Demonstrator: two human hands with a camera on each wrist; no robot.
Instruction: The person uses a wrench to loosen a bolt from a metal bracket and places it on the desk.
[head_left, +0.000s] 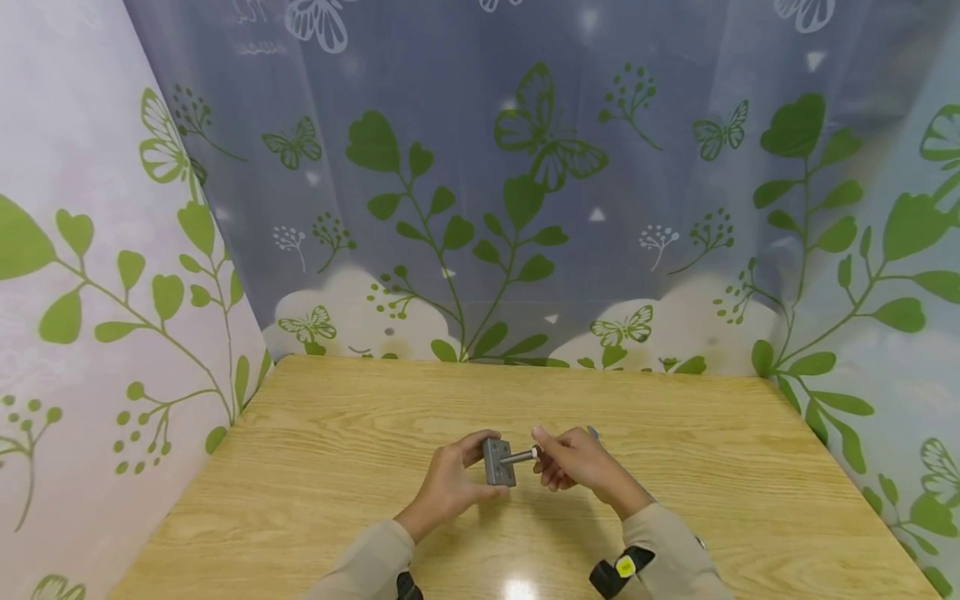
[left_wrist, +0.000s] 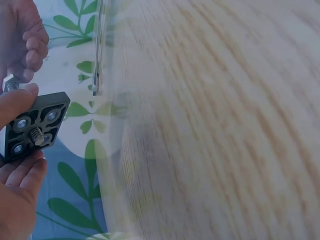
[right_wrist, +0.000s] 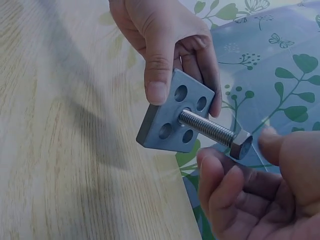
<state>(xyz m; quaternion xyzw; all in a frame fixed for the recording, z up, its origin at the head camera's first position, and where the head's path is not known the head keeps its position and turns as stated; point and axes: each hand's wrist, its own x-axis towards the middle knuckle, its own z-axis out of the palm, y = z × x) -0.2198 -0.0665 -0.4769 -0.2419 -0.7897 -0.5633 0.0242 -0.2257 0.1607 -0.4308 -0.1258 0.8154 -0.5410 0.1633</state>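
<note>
My left hand (head_left: 450,477) grips a square grey metal plate (right_wrist: 175,117) by its edges, thumb on one side and fingers on the other. Round holes surround its centre. A hex bolt (right_wrist: 210,129) runs through the middle, and its threaded end (left_wrist: 37,136) pokes out of the recessed back face. Much of the bolt's length stands out on the hex-head side, towards the right. Close by that head is my right hand (head_left: 581,462), fingers loosely bent below it. In the right wrist view a gap shows between its thumb and the bolt head.
Both hands are above a wooden table (head_left: 360,417). Behind the right hand, a small blue thing (head_left: 593,432) is mostly hidden. A slim shiny shaft (left_wrist: 97,70) appears in the left wrist view. Leaf-and-butterfly curtains (head_left: 465,250) enclose the table's back and sides.
</note>
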